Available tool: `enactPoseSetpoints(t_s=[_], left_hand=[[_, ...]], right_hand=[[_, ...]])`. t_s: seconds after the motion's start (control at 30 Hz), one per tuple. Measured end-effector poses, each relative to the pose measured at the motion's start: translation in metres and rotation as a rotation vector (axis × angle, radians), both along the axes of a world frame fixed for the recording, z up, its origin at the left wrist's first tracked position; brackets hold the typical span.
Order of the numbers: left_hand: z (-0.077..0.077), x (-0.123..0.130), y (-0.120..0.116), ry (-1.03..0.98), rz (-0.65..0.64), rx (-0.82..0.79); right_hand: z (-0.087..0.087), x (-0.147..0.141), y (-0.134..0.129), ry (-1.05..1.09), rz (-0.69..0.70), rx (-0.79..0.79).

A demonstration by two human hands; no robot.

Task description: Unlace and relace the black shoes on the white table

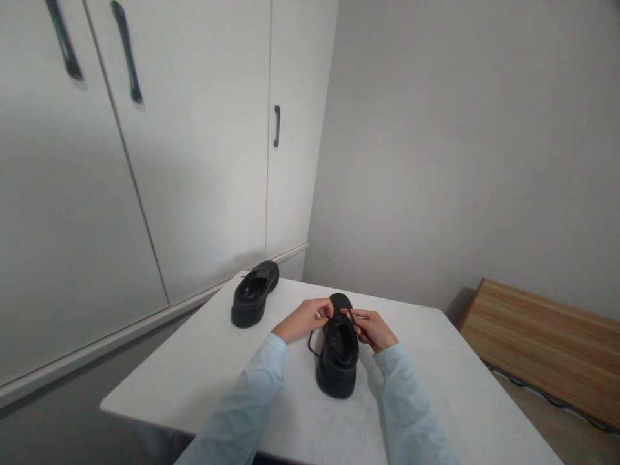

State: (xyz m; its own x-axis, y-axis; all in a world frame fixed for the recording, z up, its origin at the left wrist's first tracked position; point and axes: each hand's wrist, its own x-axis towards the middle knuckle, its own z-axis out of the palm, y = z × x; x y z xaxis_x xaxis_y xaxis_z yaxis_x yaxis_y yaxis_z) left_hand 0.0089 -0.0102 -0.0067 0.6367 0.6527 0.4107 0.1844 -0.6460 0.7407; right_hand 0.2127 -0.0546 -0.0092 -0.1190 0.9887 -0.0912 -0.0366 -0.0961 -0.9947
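Observation:
A black lace-up shoe [338, 368] stands on the white table with its heel towards me and its toe pointing away. My left hand [310, 318] is at the left side of its lacing, thumb and fingers pinched together; what lies between them is too small to make out. On the other side, my right hand [372, 328] pinches a dark shoelace near the eyelets. A loose loop of black lace [311, 343] hangs down the shoe's left side. Another black shoe [252, 298] sits farther off to the left, apart from both hands.
The white table [194, 381] reaches back towards the wall corner. White cupboards [203, 161] with dark handles rise along the left. At the right is a wood-grain board or low furniture piece [547, 342], with a cable [542, 394] along its lower edge.

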Motion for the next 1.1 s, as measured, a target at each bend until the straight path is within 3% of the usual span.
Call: enactPoseSetpoints(t_s=[0.37, 0.77, 0.93, 1.1], left_hand=[[0.001, -0.003, -0.001, 0.143, 0.147, 0.524], [-0.007, 0.015, -0.007, 0.095, 0.354, 0.739], [-0.014, 0.022, -0.004, -0.031, 0.386, 0.721], [-0.014, 0.029, -0.004, -0.256, 0.36, 0.386]], right_hand=[[-0.003, -0.002, 0.001, 0.004, -0.018, 0.0], [-0.001, -0.005, 0.003, -0.174, -0.036, 0.061], [-0.001, -0.007, 0.003, -0.207, -0.044, 0.081], [0.002, -0.01, 0.001, -0.216, -0.059, 0.088]])
